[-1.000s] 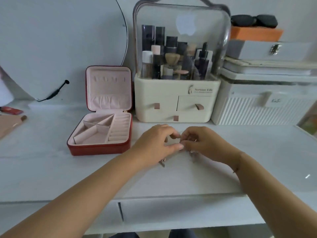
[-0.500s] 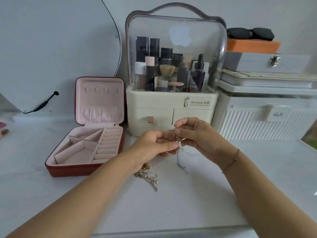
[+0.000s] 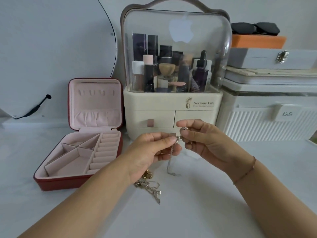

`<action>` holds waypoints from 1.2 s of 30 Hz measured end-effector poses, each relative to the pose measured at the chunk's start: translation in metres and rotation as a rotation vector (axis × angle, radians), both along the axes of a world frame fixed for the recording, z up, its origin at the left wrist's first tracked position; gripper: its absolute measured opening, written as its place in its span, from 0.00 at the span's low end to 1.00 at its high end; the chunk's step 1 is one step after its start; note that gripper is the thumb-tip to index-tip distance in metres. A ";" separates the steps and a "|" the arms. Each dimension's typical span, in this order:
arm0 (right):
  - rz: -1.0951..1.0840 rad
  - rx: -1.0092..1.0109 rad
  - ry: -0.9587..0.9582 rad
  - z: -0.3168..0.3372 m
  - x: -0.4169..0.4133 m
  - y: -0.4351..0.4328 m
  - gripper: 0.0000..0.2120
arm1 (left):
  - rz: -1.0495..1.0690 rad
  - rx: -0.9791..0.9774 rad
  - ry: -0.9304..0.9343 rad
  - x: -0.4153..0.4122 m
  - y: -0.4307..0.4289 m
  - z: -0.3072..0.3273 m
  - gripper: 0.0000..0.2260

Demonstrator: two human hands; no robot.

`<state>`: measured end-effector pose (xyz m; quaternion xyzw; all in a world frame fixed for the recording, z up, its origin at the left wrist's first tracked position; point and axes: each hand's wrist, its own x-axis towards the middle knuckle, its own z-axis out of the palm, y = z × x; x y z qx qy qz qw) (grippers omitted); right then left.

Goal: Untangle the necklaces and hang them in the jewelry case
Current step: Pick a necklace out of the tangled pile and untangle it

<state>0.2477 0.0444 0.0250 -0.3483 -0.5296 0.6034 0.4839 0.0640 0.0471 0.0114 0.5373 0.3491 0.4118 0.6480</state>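
A thin silver necklace [image 3: 170, 162] hangs between my two hands above the white table, its loop trailing down to the surface. My left hand [image 3: 151, 152] pinches the chain near its top. My right hand [image 3: 204, 141] pinches the small silver pendant end close beside it. A tangle of gold and silver necklaces [image 3: 149, 185] lies on the table just under my left wrist. The red jewelry case [image 3: 80, 182] stands open at the left, with a pink lining, empty compartments and a row of hooks in its upright lid.
A cream cosmetics organizer [image 3: 171, 103] with a clear dome stands right behind my hands. White ribbed storage boxes [image 3: 271, 124] with a grey box, an orange box and sunglasses are stacked at the right. A round mirror [image 3: 56, 48] leans at the back left.
Both hands have risen off the table and lifted the silver necklace, leaving the tangled pile below. The camera has moved closer and tilted up.
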 end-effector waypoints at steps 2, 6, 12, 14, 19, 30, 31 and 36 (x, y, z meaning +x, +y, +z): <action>0.019 0.014 -0.057 0.001 0.000 0.000 0.11 | 0.010 -0.001 0.007 0.000 0.001 0.000 0.08; 0.082 0.043 -0.318 0.009 0.001 -0.001 0.14 | 0.027 0.012 0.012 -0.001 0.001 0.000 0.11; 0.041 0.103 -0.665 0.032 0.002 0.005 0.04 | 0.040 -0.012 0.016 0.000 0.002 0.000 0.09; 0.024 0.105 -0.645 0.031 0.002 0.007 0.03 | 0.049 -0.018 0.004 0.000 0.004 0.000 0.07; 0.004 0.036 -0.412 0.012 0.000 0.007 0.07 | 0.046 -0.039 -0.028 -0.001 0.006 -0.004 0.06; 0.066 0.012 -0.440 0.008 0.002 0.007 0.06 | 0.117 0.019 -0.013 0.003 0.009 -0.008 0.08; 0.053 0.024 -0.450 0.008 0.001 0.006 0.05 | 0.122 0.028 -0.020 0.004 0.009 -0.008 0.08; -0.047 0.053 -0.406 0.010 0.004 0.007 0.03 | 0.082 0.038 -0.083 0.003 0.008 -0.003 0.06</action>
